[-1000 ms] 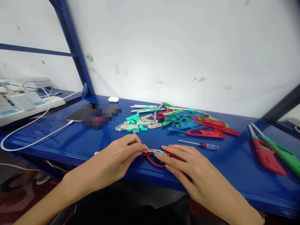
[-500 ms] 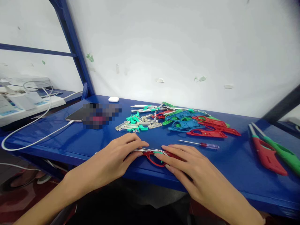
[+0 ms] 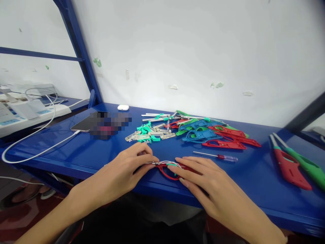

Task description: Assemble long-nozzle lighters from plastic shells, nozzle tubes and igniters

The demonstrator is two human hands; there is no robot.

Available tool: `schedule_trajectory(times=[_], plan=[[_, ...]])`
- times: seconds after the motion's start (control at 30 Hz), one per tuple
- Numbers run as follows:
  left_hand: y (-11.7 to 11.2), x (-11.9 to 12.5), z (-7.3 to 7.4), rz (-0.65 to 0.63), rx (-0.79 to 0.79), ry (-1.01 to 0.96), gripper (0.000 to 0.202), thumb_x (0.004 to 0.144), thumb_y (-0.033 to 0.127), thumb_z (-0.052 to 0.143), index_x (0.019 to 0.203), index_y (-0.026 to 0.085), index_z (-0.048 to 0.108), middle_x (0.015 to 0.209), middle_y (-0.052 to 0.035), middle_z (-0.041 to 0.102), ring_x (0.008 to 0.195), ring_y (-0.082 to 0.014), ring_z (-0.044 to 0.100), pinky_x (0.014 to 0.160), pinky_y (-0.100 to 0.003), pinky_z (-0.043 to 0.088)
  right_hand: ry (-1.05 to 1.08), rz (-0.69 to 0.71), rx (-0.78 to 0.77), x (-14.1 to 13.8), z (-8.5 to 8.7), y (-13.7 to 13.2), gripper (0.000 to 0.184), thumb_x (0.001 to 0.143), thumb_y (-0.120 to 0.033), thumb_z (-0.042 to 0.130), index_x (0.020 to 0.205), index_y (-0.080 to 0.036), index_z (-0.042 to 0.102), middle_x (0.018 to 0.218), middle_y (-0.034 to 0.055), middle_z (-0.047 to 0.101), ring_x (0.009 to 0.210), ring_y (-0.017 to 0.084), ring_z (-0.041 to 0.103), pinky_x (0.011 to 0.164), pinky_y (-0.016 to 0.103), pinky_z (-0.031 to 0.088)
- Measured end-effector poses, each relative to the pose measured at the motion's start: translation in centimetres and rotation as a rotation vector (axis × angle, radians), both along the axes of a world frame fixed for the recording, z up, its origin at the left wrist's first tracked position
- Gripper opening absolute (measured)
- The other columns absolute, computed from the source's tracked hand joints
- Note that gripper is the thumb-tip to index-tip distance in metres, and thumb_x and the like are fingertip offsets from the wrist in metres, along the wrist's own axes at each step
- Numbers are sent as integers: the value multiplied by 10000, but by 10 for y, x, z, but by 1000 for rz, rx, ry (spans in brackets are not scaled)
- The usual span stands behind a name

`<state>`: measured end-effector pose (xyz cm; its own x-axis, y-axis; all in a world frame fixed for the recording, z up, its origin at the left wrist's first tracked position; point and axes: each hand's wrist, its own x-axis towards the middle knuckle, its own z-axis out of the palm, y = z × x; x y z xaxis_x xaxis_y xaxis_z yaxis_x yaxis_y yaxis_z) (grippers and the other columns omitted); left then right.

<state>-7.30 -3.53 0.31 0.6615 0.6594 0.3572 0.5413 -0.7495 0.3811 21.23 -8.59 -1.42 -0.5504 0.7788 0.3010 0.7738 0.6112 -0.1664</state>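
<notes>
At the front edge of the table lies a red lighter casing half (image 3: 166,175), with white wire (image 3: 169,162) and a turquoise trigger piece along its upper side. My left hand (image 3: 132,166) pinches the metal lighter tube (image 3: 154,163) at the casing's left end; most of the tube is hidden under the fingers. My right hand (image 3: 203,176) is closed over the casing's right end, its fingertips pressing the casing and the wire. Beyond the hands lies a screwdriver (image 3: 227,158) with a clear purple and red handle.
Several blue, red and green casing halves (image 3: 200,135) are heaped at the back. Left of them lie clear lighter tanks with turquoise triggers (image 3: 144,128) and metal tubes (image 3: 152,115). Whole lighters (image 3: 291,166) lie right. A cabled phone (image 3: 83,123) and white case (image 3: 123,107) are left.
My left thumb and fingers have closed in slightly at the tube's end, and less of the tube shows. My right hand has stayed in place.
</notes>
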Motion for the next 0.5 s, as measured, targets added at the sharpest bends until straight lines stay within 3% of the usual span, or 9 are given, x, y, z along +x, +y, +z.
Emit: schedule_trajectory(times=[0.2,0.5], plan=[[-2,-2,0,28,-29,53,224,1097,252,496,1228,337,657,1203,12,608,1065,-142,629,942,-258,487,16,4,9,0,-1,1,456,1104,-336,470,1537,-477,473,1532,-66,585,1414,238,527,1142,482,512],[1,-4,-2,1,52,68,375,1066,104,467,1332,313,631,1192,-10,674,1031,-168,672,919,-273,518,-11,3,13,2,-4,2,461,1114,-354,443,1547,-512,433,1546,-97,564,1419,224,516,1144,489,510]])
